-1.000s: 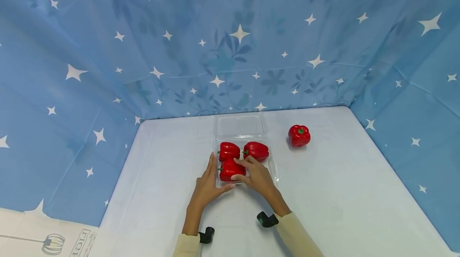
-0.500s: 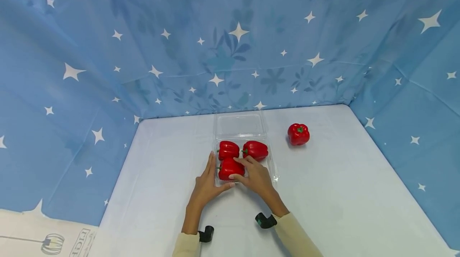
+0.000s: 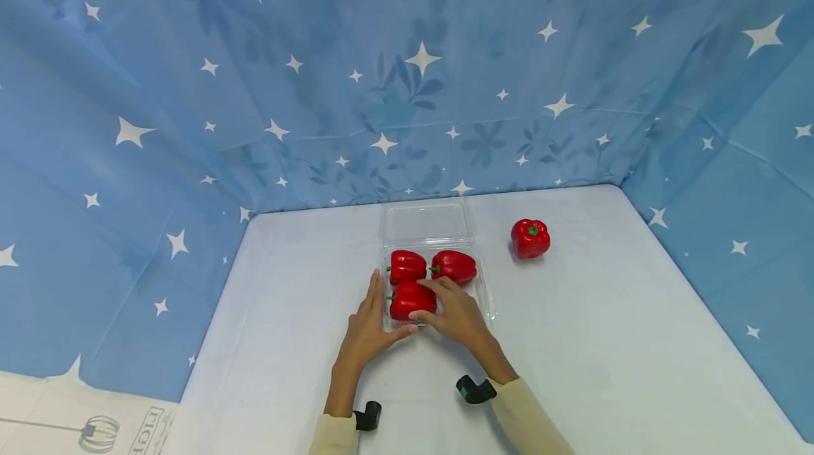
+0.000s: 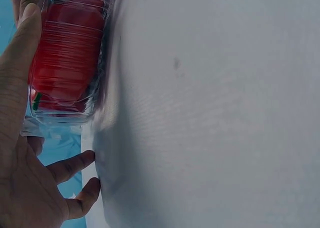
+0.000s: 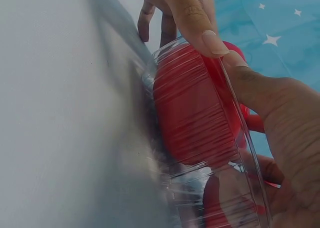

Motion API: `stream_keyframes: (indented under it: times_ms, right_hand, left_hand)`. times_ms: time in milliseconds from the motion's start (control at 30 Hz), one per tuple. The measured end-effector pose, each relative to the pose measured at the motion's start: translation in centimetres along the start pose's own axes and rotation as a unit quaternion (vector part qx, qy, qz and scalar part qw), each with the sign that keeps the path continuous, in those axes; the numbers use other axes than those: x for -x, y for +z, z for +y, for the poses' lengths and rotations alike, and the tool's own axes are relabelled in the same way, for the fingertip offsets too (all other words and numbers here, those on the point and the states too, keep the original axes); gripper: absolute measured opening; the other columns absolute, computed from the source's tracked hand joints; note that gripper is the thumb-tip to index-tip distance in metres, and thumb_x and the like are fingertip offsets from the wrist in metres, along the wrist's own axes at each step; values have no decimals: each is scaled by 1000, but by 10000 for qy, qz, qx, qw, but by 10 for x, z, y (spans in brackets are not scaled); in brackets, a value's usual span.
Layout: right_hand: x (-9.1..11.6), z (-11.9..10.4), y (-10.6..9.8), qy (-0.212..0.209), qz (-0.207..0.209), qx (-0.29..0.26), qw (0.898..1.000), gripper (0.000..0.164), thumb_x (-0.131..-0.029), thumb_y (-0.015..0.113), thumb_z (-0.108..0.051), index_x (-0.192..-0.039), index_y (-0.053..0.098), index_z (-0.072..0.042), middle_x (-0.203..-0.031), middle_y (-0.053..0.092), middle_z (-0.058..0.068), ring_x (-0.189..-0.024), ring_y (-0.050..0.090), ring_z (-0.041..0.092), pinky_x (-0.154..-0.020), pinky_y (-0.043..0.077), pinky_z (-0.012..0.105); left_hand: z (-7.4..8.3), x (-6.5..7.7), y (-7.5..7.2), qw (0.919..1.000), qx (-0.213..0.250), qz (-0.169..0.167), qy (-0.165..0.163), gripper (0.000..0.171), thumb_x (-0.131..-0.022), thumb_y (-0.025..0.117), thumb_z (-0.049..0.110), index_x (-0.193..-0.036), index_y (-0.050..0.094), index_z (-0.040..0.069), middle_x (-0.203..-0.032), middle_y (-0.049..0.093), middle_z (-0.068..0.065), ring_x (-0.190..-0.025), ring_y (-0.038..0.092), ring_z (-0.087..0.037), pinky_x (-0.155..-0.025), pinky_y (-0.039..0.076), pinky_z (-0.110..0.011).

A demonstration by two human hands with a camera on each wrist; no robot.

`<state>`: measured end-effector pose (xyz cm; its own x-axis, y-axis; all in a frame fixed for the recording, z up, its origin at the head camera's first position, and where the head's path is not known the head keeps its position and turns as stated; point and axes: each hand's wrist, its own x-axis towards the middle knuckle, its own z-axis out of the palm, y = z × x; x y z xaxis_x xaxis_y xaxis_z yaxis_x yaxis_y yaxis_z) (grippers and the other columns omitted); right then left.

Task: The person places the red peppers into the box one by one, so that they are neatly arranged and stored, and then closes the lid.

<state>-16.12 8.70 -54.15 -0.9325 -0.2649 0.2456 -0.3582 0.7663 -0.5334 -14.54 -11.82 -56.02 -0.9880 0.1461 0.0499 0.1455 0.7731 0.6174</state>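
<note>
Three red bell peppers lie in a clear plastic clamshell container [image 3: 488, 299], its lid [image 3: 426, 222] folded back flat behind it. My right hand [image 3: 459, 312] grips the front bell pepper [image 3: 407, 303] from the right, thumb at its near side and fingers over its top. Behind that one sit a second bell pepper [image 3: 407, 266] and a third bell pepper [image 3: 454, 266]. Along the container's left wall my left hand [image 3: 364, 331] rests with straight fingers, its thumb reaching across the front rim. The right wrist view shows the pepper's side through the ribbed plastic wall.
Another red bell pepper [image 3: 531, 238] stands alone on the white tabletop [image 3: 610, 328], to the right of the lid. A blue curtain with white stars [image 3: 305, 102] encloses the back and sides of the table. Dark wrist cameras sit at both sleeves.
</note>
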Motion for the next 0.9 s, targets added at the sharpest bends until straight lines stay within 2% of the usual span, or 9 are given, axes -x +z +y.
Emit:
stream_keyframes:
  times_ms: [233,400,533,733,900]
  right_hand:
    - [1,-1,-2,20,-56,-112,9999,71,-73,82,-48,-133,60,-18,-127,62,10,-115,61,28,-89,57,47]
    - [0,-1,-2,9,-104,-173,9998,71,-73,82,-47,-134,58,-18,-127,60,10,-115,60,27,-87,58,47]
    - [-1,-1,-1,-77,-20,-67,9999,68,-76,81,-46,-133,60,-17,-127,63,11,-115,62,28,-87,57,48]
    - [-1,0,1,-314,107,149,9993,63,-79,77,-45,-133,61,-17,-125,65,11,-111,66,29,-86,58,47]
    - [0,1,1,-443,158,240,9986,62,-81,75,-45,-135,60,-18,-126,66,10,-111,66,28,-91,56,45]
  left_hand:
    - [1,0,0,10000,0,1,-18,121,-70,66,76,-159,6,20,-166,11,1,-144,34,-38,-99,44,-64]
    - [0,0,0,10000,-12,-9,-11,120,-71,65,76,-159,5,20,-166,11,1,-144,34,-38,-99,43,-66]
    - [2,0,-2,10000,64,31,39,120,-71,68,74,-159,7,19,-165,15,-3,-142,36,-40,-97,44,-66]
    - [2,0,-3,10000,44,-5,9,121,-71,69,72,-159,6,19,-165,13,-2,-143,36,-39,-97,43,-68]
    - [1,-1,-2,10000,20,-11,-10,121,-71,69,73,-159,4,20,-165,13,-2,-143,35,-38,-98,43,-67]
